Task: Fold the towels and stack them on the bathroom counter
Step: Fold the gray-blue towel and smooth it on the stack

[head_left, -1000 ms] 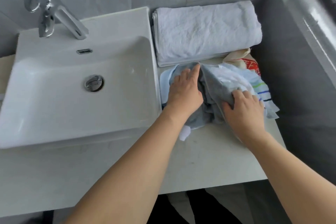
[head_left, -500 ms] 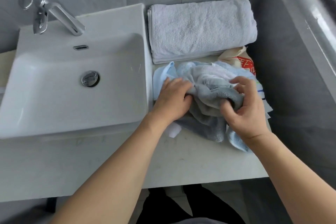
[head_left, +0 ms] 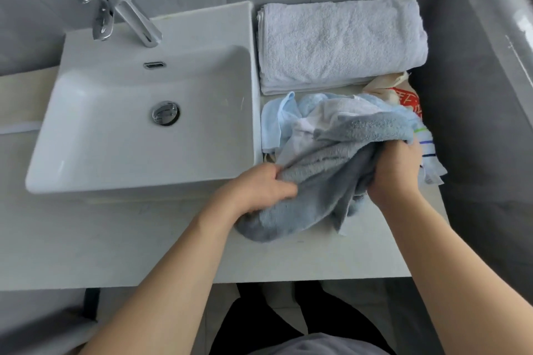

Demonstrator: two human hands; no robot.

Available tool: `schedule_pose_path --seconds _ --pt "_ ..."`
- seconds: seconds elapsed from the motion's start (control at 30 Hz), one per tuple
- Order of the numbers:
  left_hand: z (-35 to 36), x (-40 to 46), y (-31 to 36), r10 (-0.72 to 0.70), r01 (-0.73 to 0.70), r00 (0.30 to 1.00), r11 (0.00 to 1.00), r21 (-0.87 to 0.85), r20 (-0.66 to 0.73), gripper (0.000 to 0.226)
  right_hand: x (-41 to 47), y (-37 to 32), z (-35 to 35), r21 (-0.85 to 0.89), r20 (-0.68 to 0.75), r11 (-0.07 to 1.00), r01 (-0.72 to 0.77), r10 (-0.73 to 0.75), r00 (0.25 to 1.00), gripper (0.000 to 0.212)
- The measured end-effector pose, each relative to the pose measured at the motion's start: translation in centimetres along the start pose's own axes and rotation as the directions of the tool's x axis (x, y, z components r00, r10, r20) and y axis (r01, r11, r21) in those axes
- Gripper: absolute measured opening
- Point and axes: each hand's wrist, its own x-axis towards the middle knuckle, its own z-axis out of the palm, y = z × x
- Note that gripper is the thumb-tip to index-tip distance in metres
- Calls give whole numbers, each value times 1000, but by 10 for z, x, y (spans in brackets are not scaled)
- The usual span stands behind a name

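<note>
A crumpled grey-blue towel (head_left: 331, 176) lies on the white counter (head_left: 144, 239) right of the sink. My left hand (head_left: 259, 190) grips its left edge and my right hand (head_left: 395, 170) grips its right end, both with curled fingers. Beneath it sits a heap of other cloths: a light blue one (head_left: 274, 124), a white one (head_left: 337, 112) and a striped one (head_left: 427, 141). A folded white towel (head_left: 340, 43) rests against the back wall.
The white basin (head_left: 138, 112) with a chrome tap (head_left: 121, 8) takes up the counter's left part. A cream and red cloth (head_left: 403, 95) pokes out behind the heap. Grey walls close in at the back and right. The counter's front edge lies just below my forearms.
Both hands have pulled the grey-blue towel out of the heap toward the counter's front. My left hand went from lying flat on the pile to gripping the towel's edge.
</note>
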Motion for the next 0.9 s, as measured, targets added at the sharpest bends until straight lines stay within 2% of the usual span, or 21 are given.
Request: schedule_pose_path --seconds 0.03,0.07,0.1,0.17,0.23,0.3,0.4,0.43,0.5,0.57,0.6,0.67,0.77,0.83,0.9 --pt "-2 -6 -1 28 -38 998 970 -239 -48 20 -5 -2 7 30 42 999 -25 24 999 20" --pt "-7 -13 -4 43 -81 995 888 -453 -93 18 -10 -5 15 65 123 997 -49 41 992 17" --pt "-15 -20 -8 52 -124 989 793 -597 -137 20 -16 -8 23 100 228 993 -63 39 973 16" --pt "-31 -34 -19 50 -217 967 683 -698 -252 31 -29 -14 39 105 412 992 -75 26 911 18" --pt "-51 -50 -32 40 -319 926 614 -723 -374 35 -47 -17 58 69 530 996 -63 17 848 29" --pt "-75 -65 -51 27 -392 895 529 -753 -446 29 -65 -14 78 28 591 1000 3 -19 807 30" --pt "-116 -90 -90 -11 -439 880 363 -822 -475 26 -98 -2 116 -172 643 952 255 -88 761 37" --pt "-131 -99 -104 -6 -468 870 310 -828 -494 29 -110 3 132 -257 654 892 372 -123 747 41" --pt "-161 -119 -131 34 -538 838 218 -814 -545 30 -137 18 170 -401 706 708 581 -165 689 52" --pt "-190 -139 -160 74 -597 802 127 -792 -592 27 -164 36 208 -455 761 550 700 -169 627 63" --pt "-205 -148 -176 98 -615 788 77 -785 -608 29 -177 46 225 -475 755 511 716 -181 630 63" --pt "-234 -165 -212 161 -632 760 -37 -774 -629 37 -199 67 252 -545 683 462 700 -239 690 54" --pt "-274 -185 -263 123 -635 745 -168 -754 -655 38 -226 85 287 -651 544 449 612 -286 789 38" --pt "-293 -192 -291 64 -638 750 -189 -746 -658 36 -240 88 311 -681 516 436 588 -284 808 32" --pt "-309 -192 -317 -1 -636 761 -190 -747 -648 34 -247 91 337 -685 558 406 605 -242 794 31"
